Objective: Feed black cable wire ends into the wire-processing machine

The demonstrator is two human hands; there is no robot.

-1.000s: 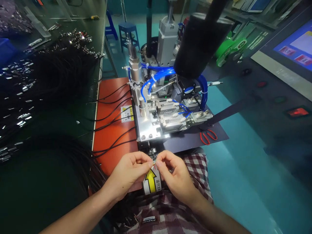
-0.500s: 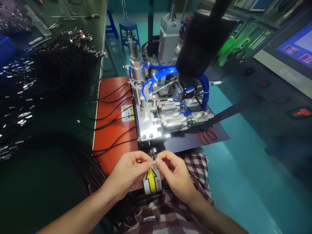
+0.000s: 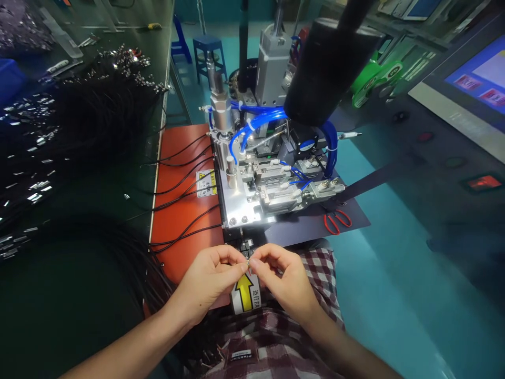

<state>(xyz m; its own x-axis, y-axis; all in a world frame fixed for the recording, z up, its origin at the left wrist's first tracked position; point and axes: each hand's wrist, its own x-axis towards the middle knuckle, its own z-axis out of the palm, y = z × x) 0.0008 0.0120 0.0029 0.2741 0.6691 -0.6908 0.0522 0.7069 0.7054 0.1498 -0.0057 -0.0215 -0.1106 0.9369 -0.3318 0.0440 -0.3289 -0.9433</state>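
Note:
My left hand is closed in a pinch, thumb against forefinger. Opposite it, my right hand pinches too, and the fingertips of both hands nearly touch. Between them shows a tiny shiny part, mostly covered by the fingers and too small to name. Directly below the fingertips is a white label with a yellow arrow. Just beyond them sits a small black fixture at the near end of the metal machine.
Black cables cross the orange-red plate to the machine's left side. More cables with shiny ends heap on the dark table at left. Red-handled scissors lie right of the machine. A control panel with screen stands far right.
My right hand has shifted slightly left, closer to the left fingertips, and less of the small shiny part shows. My left hand has barely moved.

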